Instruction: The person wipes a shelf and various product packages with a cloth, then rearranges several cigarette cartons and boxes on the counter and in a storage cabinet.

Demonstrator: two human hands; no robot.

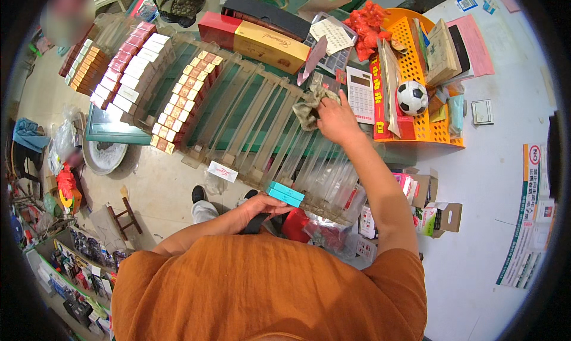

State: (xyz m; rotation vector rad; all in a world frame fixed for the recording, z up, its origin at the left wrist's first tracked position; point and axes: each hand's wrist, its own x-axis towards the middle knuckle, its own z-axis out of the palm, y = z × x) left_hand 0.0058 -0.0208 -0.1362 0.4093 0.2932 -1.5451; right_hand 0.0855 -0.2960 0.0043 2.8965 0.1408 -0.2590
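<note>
My right hand (337, 120) grips a crumpled, grimy cloth (305, 115) at the far end of a clear plastic display rack (263, 127). The rack has long parallel channels, and those in the middle hold no packs along most of their length. Down at its near edge, my left hand (262, 206) has its fingers around the left end of two turquoise cigarette packs (285, 194), which lie one against the other. A white pack (222, 171) with red writing lies at the near edge, left of the turquoise ones. Further left stands a row of gold-and-brown packs (185, 98).
White packs (142, 64) and red-and-white packs (118, 66) fill channels at the left. Behind the rack lies a red-and-gold carton (254, 42). A white calculator (360, 91) and an orange perforated basket (408, 42) with a small football (412, 98) stand right. A person is at upper left.
</note>
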